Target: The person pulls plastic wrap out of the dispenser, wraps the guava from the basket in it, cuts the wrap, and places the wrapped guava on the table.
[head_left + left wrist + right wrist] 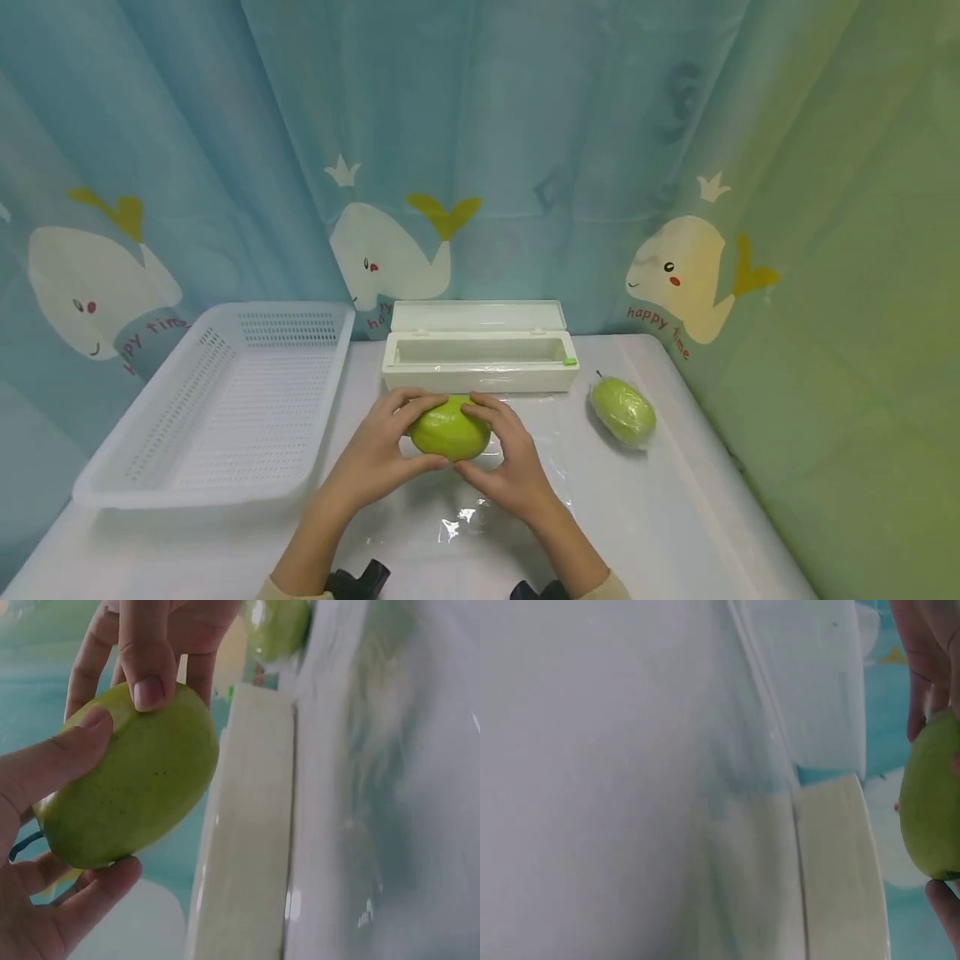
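A green mango [452, 432] is held up by both hands above the table. My left hand [375, 457] grips one end, thumb along the near side and fingers over the top. The right hand [516, 462] grips the other end the same way. In the left wrist view, a dark stem pokes out of the mango [142, 780] beside the left hand's fingers. Beneath the hands, a sheet of clear cling film [457, 525] lies on the table, shiny and slightly wrinkled. Behind them stands a white cling film box [480, 381] with its lid raised.
A second mango [624, 411], wrapped in clear film, lies on the table [697, 525] to the right. A white plastic basket [198, 497] with slotted walls stands at the left. Curtains [525, 125] printed with whales hang behind the table.
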A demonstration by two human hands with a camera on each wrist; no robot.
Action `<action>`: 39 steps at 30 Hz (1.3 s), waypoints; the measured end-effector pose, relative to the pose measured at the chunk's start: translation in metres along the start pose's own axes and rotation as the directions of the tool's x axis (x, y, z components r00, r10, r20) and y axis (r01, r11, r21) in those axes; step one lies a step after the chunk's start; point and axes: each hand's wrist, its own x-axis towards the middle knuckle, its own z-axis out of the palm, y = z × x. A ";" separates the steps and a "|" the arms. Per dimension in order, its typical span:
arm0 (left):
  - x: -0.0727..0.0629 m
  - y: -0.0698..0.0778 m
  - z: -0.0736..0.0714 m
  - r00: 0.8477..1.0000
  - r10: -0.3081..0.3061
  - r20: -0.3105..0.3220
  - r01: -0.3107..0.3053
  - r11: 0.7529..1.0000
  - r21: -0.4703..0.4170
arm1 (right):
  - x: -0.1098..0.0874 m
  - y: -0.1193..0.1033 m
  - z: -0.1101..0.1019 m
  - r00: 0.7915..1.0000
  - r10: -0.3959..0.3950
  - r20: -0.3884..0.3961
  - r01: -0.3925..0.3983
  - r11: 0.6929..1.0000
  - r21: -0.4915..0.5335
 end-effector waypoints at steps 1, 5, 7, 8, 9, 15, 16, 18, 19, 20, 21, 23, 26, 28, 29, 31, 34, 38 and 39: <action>0.003 0.000 0.003 1.000 -0.004 0.002 0.004 1.000 -0.008 | 0.001 0.002 -0.003 1.000 0.004 0.002 -0.004 1.000 -0.006; 0.016 0.002 0.014 1.000 -0.025 0.009 0.026 0.998 -0.052 | 0.003 0.011 -0.018 0.999 0.046 0.027 -0.045 0.998 -0.039; 0.020 0.002 0.021 0.999 -0.042 0.024 0.044 0.995 -0.090 | 0.002 0.014 -0.027 0.996 0.078 0.046 -0.076 0.996 -0.055; 0.021 0.003 0.024 0.998 -0.050 0.038 0.054 0.992 -0.111 | 0.001 0.015 -0.031 0.995 0.089 0.054 -0.086 0.994 -0.067; 0.022 0.003 0.027 0.997 -0.059 0.055 0.066 0.989 -0.129 | 0.000 0.016 -0.035 0.993 0.098 0.064 -0.093 0.993 -0.075; 0.014 0.000 0.042 0.990 -0.061 0.124 0.080 0.984 -0.159 | -0.007 0.018 -0.052 0.983 0.102 0.151 -0.075 0.982 -0.172; 0.012 -0.001 0.043 0.990 -0.057 0.129 0.077 0.984 -0.159 | -0.008 0.018 -0.054 0.980 0.104 0.168 -0.072 0.979 -0.189; 0.009 -0.003 0.046 0.989 -0.044 0.139 0.066 0.984 -0.163 | -0.010 0.018 -0.056 0.975 0.112 0.194 -0.070 0.975 -0.211; 0.008 -0.003 0.047 0.989 -0.039 0.145 0.063 0.985 -0.164 | -0.011 0.018 -0.057 0.972 0.119 0.205 -0.073 0.973 -0.218; 0.007 -0.004 0.048 0.988 -0.032 0.150 0.056 0.985 -0.164 | -0.012 0.017 -0.058 0.970 0.124 0.210 -0.077 0.972 -0.221; 0.006 -0.004 0.049 0.988 -0.025 0.155 0.051 0.985 -0.164 | -0.013 0.017 -0.058 0.969 0.124 0.212 -0.075 0.971 -0.226; 0.006 -0.003 0.049 0.987 -0.013 0.162 0.040 0.986 -0.163 | -0.015 0.017 -0.060 0.969 0.124 0.213 -0.071 0.968 -0.239; 0.006 -0.003 0.050 0.986 0.001 0.165 0.026 0.987 -0.161 | -0.016 0.017 -0.062 0.969 0.119 0.218 -0.060 0.964 -0.260; 0.005 -0.003 0.049 0.986 0.010 0.163 0.016 0.988 -0.154 | -0.016 0.018 -0.062 0.967 0.118 0.228 -0.055 0.963 -0.265; 0.005 -0.003 0.049 0.986 0.013 0.165 0.012 0.988 -0.151 | -0.016 0.019 -0.062 0.965 0.119 0.233 -0.055 0.962 -0.266; 0.004 -0.004 0.050 0.985 0.016 0.169 0.009 0.989 -0.146 | -0.016 0.020 -0.061 0.962 0.123 0.243 -0.056 0.962 -0.266; 0.003 -0.007 0.051 0.984 0.005 0.181 0.023 0.989 -0.149 | -0.015 0.023 -0.059 0.958 0.137 0.253 -0.065 0.960 -0.272; 0.003 -0.012 0.055 0.981 -0.016 0.194 0.044 0.989 -0.140 | -0.014 0.027 -0.056 0.952 0.157 0.263 -0.078 0.955 -0.287; 0.003 -0.013 0.056 0.980 -0.019 0.196 0.045 0.990 -0.130 | -0.014 0.027 -0.055 0.951 0.160 0.265 -0.079 0.954 -0.290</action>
